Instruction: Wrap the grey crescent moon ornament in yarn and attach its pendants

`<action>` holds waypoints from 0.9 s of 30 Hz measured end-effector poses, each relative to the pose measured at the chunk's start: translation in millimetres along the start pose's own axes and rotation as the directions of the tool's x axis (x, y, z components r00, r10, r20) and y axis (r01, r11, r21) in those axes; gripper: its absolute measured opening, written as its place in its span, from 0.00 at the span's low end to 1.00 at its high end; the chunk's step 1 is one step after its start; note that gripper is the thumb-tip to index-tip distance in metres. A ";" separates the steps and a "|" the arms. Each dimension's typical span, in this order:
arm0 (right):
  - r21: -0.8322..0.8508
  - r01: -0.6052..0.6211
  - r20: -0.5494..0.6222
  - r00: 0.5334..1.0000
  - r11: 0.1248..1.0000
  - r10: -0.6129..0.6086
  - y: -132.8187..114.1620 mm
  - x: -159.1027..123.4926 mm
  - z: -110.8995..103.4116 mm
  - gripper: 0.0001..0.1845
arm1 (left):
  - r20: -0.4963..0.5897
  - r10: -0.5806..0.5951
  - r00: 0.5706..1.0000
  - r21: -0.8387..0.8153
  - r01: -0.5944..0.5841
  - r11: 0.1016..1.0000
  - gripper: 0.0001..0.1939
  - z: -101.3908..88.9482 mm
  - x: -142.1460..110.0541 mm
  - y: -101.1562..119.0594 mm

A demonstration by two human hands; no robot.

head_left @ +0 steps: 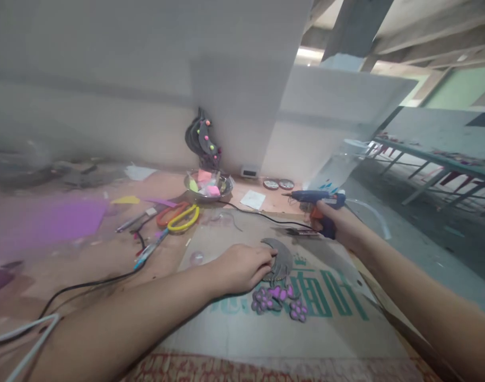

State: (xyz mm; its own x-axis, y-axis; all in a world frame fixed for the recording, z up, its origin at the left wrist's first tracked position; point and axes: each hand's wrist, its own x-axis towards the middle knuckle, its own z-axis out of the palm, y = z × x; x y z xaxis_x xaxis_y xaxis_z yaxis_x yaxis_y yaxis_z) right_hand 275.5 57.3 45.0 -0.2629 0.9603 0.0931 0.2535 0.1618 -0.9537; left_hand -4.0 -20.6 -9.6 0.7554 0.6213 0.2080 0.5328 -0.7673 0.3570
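Observation:
My right hand [334, 220] is wrapped round the handle of a blue hot glue gun [312, 196]. The gun's nozzle points left, raised over the back of the board. On the board, my left hand [246, 267] has its fingers bent and closed on the left edge of a grey crescent-shaped piece [284, 260]. Just below the crescent lie grey paw shapes with purple pads [262, 301] and a purple bow-like piece [280, 293]; whether they are joined to it I cannot tell. A dark cord [262, 216] runs behind my left hand.
A metal bowl [206, 197] of coloured scraps stands at the back, beside a grey crescent ornament [205, 138]. Scissors with yellow handles [182, 218] lie left of the cardboard board [210, 339]. Purple sheets [67, 220] cover the left side. A box cutter [304, 232] lies below the gun.

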 end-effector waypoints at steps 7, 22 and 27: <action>-0.309 -0.027 -0.154 0.988 0.951 -0.022 -24.7 52.0 10.5 0.21 | -0.007 -0.027 1.000 0.055 0.028 0.998 0.14 -0.2 1.1 7.6; -0.591 -0.024 -0.126 0.990 0.806 -0.063 37.0 107.9 54.0 0.20 | -0.042 0.026 0.999 0.109 -0.022 0.994 0.12 2.6 1.7 6.0; -0.646 0.091 -0.138 0.963 0.758 -0.233 47.3 88.7 50.3 0.20 | -0.107 -0.016 0.994 0.039 0.021 0.999 0.10 3.6 1.7 0.0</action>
State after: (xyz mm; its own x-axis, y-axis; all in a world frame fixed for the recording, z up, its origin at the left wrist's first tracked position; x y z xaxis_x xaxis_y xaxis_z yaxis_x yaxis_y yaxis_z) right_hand 217.4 138.7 -6.3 -0.1834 0.9181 0.3515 0.7693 0.3566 -0.5301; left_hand -1.4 -20.1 -12.5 0.7014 0.6472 0.2985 0.5629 -0.7599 0.3251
